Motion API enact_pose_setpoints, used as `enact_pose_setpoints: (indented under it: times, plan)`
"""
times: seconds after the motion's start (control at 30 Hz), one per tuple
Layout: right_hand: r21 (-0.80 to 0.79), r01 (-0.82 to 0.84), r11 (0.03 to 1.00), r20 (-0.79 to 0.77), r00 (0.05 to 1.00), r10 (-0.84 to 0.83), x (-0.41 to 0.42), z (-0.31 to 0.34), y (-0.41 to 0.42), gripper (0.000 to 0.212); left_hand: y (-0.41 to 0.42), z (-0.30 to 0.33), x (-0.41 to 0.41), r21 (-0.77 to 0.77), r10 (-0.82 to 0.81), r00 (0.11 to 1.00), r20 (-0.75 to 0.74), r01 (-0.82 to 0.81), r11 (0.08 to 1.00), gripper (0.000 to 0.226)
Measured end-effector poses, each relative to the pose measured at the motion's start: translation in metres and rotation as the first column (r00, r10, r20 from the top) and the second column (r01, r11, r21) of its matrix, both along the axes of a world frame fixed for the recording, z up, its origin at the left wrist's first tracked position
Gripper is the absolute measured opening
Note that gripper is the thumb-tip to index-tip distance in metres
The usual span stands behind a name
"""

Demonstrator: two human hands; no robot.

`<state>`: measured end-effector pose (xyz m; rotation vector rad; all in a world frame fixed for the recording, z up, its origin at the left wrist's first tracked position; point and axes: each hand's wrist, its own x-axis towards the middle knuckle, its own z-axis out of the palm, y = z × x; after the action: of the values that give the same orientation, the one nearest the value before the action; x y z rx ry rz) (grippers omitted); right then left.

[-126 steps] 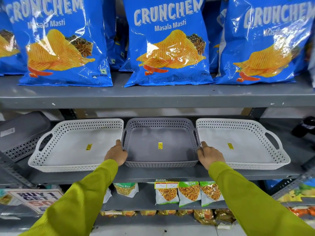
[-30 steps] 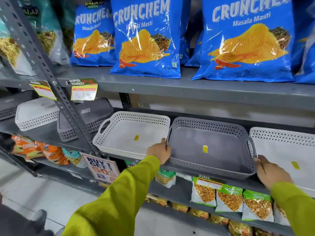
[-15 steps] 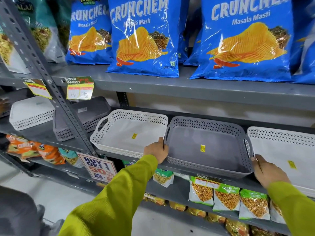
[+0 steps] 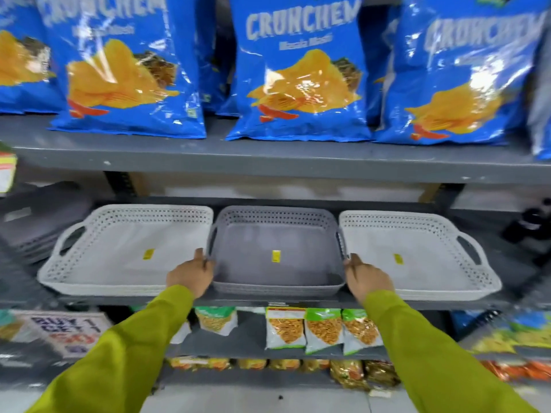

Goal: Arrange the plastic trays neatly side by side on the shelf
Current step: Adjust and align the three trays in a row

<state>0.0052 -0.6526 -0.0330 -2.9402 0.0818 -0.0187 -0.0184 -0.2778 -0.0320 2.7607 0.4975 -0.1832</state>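
Observation:
Three perforated plastic trays sit side by side on the grey middle shelf (image 4: 268,302). A grey tray (image 4: 277,239) is in the centre, between a white tray (image 4: 113,242) on the left and a white tray (image 4: 423,248) on the right. Each has a small yellow sticker on its floor. My left hand (image 4: 190,274) grips the grey tray's left handle edge. On the opposite side, my right hand (image 4: 368,277) holds its right handle edge. The tray handles under my fingers are hidden.
Blue Crunchem chip bags (image 4: 298,70) fill the shelf above. A stack of dark grey trays (image 4: 38,219) leans at far left. Small snack packets (image 4: 322,329) hang on the shelf below, beside a "Buy 1 Get 1" sign (image 4: 65,332). A black object (image 4: 533,225) sits at far right.
The view has swung back right and now faces the three trays head-on. Both hands stay on the grey tray's two sides.

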Motion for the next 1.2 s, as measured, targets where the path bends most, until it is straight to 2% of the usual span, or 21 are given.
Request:
enact_pose_setpoints:
  times: [0.4, 1.2]
  plan:
    - [-0.051, -0.111, 0.992, 0.057, 0.992, 0.114, -0.002, 0.001, -0.0057, 0.04, -0.0042, 0.005, -0.0025, 0.048, -0.036, 0.999, 0.028, 0.035, 0.998, 0.043]
    - [-0.064, -0.107, 0.992, 0.06, 0.992, 0.111, 0.004, -0.0025, -0.0073, 0.043, -0.0033, 0.0014, -0.0011, 0.063, -0.025, 0.998, 0.058, 0.022, 0.998, 0.046]
